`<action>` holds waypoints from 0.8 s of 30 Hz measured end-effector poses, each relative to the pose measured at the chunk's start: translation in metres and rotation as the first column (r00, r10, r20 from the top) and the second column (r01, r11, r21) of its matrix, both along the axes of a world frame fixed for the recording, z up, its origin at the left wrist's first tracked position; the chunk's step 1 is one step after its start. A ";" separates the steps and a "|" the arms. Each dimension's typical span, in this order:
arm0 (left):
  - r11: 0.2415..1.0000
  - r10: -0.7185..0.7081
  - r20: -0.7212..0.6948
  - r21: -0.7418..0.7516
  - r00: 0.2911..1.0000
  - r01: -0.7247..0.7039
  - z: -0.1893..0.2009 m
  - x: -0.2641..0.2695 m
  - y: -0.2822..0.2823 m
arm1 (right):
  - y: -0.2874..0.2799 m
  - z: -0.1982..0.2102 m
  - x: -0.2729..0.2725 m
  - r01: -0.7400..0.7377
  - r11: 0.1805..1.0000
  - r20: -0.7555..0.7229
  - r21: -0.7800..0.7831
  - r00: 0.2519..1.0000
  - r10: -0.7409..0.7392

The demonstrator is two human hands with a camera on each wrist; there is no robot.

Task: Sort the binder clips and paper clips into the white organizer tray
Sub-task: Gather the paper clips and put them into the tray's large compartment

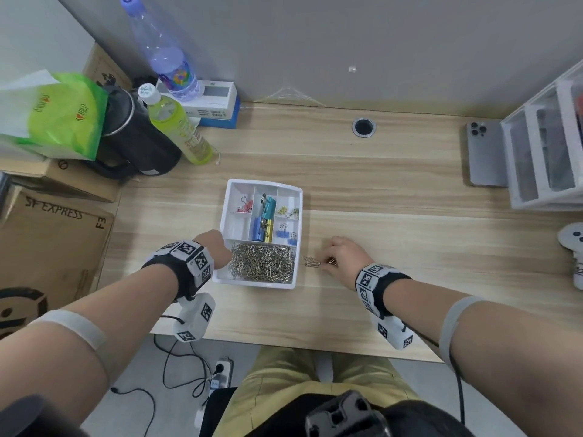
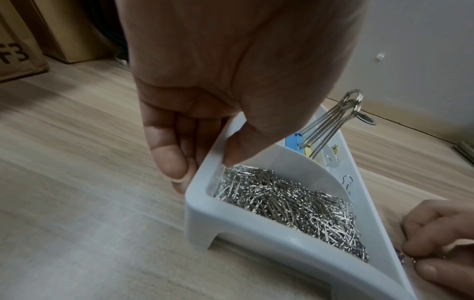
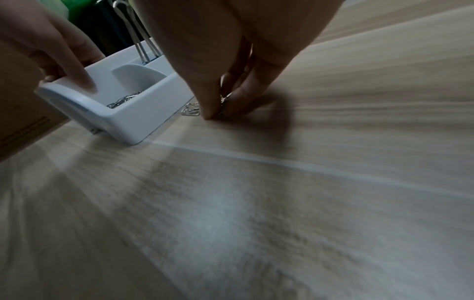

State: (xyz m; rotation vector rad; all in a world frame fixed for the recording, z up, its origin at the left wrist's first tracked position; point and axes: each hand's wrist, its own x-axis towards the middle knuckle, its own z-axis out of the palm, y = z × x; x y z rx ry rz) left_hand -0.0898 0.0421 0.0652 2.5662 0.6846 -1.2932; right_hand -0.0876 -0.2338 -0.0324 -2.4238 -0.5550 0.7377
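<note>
The white organizer tray (image 1: 298, 234) sits mid-desk, its near compartment full of silver paper clips (image 1: 263, 262). Its far cells hold pink (image 1: 246, 205), teal (image 1: 267, 204), blue (image 1: 285, 231) and small yellow binder clips (image 1: 283, 211). My left hand (image 1: 217, 247) holds the tray's near-left wall (image 2: 202, 190), thumb inside over the clips, fingers outside. My right hand (image 1: 339, 258) presses down on the desk just right of the tray and pinches a few paper clips (image 3: 223, 101) between thumb and fingertips. Two loose paper clips (image 1: 311, 261) lie between that hand and the tray.
At the back left stand a black kettle (image 1: 138, 137), a green bottle (image 1: 176, 124), a clear water bottle (image 1: 164, 48) and cardboard boxes (image 1: 53, 244). A phone (image 1: 484, 152) and white drawer unit (image 1: 549, 146) stand back right. A cable hole (image 1: 363, 127) sits in the desk.
</note>
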 end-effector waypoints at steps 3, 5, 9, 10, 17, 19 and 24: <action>1.000 -0.002 0.004 0.001 1.000 0.002 0.001 0.000 0.000 | -0.006 0.004 -0.001 -0.009 1.000 0.001 -0.003 1.000 0.009; 1.000 -0.004 0.001 0.000 1.000 0.004 0.002 0.000 0.000 | -0.011 0.006 -0.001 -0.036 0.999 -0.017 -0.006 0.999 0.036; 1.000 -0.002 0.004 -0.001 1.000 0.002 0.002 0.000 0.000 | -0.016 0.007 0.002 -0.086 0.995 -0.034 -0.042 0.996 0.085; 1.000 0.001 0.005 0.000 1.000 -0.001 0.002 -0.001 0.000 | -0.017 0.007 0.003 -0.085 0.995 -0.027 -0.055 0.996 0.083; 1.000 0.013 0.001 0.001 1.000 -0.013 0.001 0.000 -0.001 | -0.022 0.007 0.000 -0.084 0.989 0.013 -0.118 0.996 0.086; 1.000 0.014 0.004 0.006 1.000 -0.014 0.000 0.000 -0.001 | -0.022 0.007 -0.001 -0.053 0.993 0.022 -0.103 0.998 0.055; 1.000 0.001 0.006 0.022 1.000 -0.001 0.000 -0.001 -0.002 | -0.016 0.008 -0.003 0.012 1.000 0.014 -0.024 1.000 -0.012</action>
